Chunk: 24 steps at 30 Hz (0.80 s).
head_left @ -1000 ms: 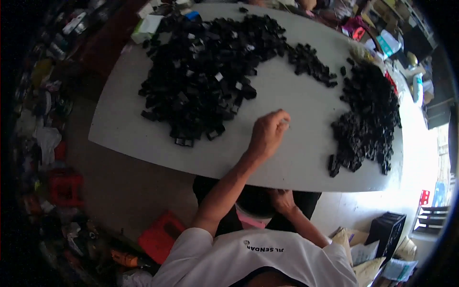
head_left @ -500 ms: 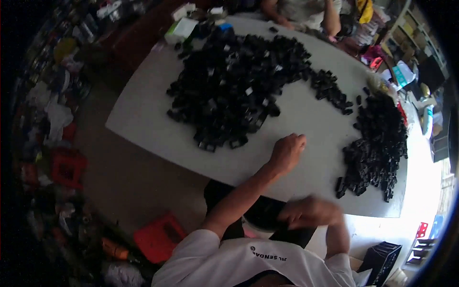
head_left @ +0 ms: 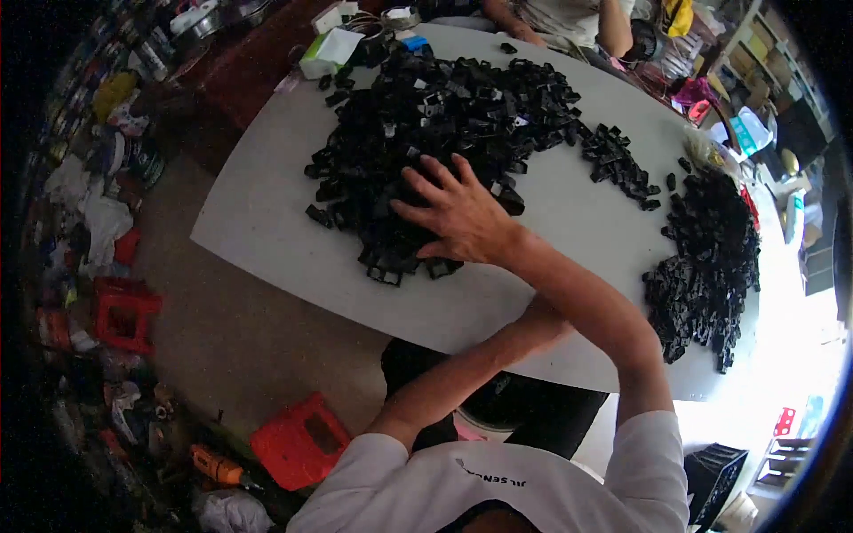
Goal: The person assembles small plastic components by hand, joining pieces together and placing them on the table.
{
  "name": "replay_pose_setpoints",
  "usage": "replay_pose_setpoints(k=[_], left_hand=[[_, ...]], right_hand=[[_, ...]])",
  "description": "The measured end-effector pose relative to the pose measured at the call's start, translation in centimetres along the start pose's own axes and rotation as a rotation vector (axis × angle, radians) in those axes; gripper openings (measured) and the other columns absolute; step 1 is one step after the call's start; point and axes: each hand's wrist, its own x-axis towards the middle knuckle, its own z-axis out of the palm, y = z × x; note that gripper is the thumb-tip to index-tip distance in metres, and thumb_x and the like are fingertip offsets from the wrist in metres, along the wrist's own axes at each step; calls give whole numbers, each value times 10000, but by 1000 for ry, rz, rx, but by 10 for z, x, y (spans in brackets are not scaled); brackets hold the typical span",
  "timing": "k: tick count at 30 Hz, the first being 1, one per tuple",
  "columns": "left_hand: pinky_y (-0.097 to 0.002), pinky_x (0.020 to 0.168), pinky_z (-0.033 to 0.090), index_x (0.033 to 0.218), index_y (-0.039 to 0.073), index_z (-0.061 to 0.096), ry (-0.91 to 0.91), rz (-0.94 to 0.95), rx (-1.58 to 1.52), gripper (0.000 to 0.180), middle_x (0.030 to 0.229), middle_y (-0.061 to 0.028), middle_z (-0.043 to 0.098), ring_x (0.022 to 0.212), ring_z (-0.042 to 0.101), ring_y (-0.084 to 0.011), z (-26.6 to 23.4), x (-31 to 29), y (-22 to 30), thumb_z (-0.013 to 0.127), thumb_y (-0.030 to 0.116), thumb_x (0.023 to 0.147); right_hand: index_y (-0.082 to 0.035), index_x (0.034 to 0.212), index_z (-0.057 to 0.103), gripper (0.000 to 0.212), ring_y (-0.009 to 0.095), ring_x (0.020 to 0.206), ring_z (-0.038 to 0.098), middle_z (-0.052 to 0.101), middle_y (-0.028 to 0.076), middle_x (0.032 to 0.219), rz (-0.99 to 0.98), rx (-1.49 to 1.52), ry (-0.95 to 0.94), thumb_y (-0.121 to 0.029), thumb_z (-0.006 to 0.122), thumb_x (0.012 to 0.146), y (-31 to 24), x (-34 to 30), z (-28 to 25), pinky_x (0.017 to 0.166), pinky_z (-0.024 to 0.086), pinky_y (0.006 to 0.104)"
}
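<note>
A big heap of small black plastic parts (head_left: 391, 124) covers much of the white table's left half. My right hand (head_left: 464, 216) reaches across to the heap's near edge, its fingers spread over the parts and nothing seen gripped. My left forearm (head_left: 480, 355) passes beneath my right forearm. The left hand is hidden behind that arm, so its fingers do not show. A second pile of black parts (head_left: 702, 258) lies at the table's right side, and a smaller group of black parts (head_left: 617, 164) sits between the two.
Across the table (head_left: 577, 222) a person's arm (head_left: 613, 28) shows at the far edge. A white and green box (head_left: 330, 51) stands at the far left corner. On the floor are a red plastic stool (head_left: 302, 441), an orange power drill (head_left: 218, 465) and a black crate (head_left: 715, 475).
My right hand has moved from near my lap up and left onto the heap, fingers spreading. The left hand, in view before as a closed hand, is now covered by the right forearm.
</note>
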Motion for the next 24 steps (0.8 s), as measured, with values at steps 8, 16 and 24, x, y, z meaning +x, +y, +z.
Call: replay_pose_setpoints(k=[8, 16, 24], left_hand=[[-400, 805, 419, 997, 38, 520, -424, 387, 519, 214, 946, -131, 559, 896, 538, -244, -57, 3, 40, 591, 188, 862], [-356, 700, 449, 887, 20, 565, -478, 257, 275, 131, 791, -103, 582, 754, 568, -208, -71, 3, 54, 630, 107, 815], [-280, 661, 452, 937, 9, 618, -483, -42, 90, 129, 751, -36, 593, 703, 540, -116, -77, 0, 83, 642, 60, 821]], right_hand=[[-158, 1130, 594, 513, 317, 1186, 399, 430, 104, 1313, 155, -31, -146, -487, 678, 745, 27, -42, 9, 913, 348, 526], [-215, 1179, 590, 514, 268, 1085, 445, 504, 79, 1193, 391, -167, -177, -527, 626, 772, 28, -113, -15, 891, 329, 482], [-149, 1266, 542, 509, 323, 1162, 472, 510, 127, 1274, 540, -1, -38, -427, 605, 844, 38, -171, -88, 984, 350, 449]])
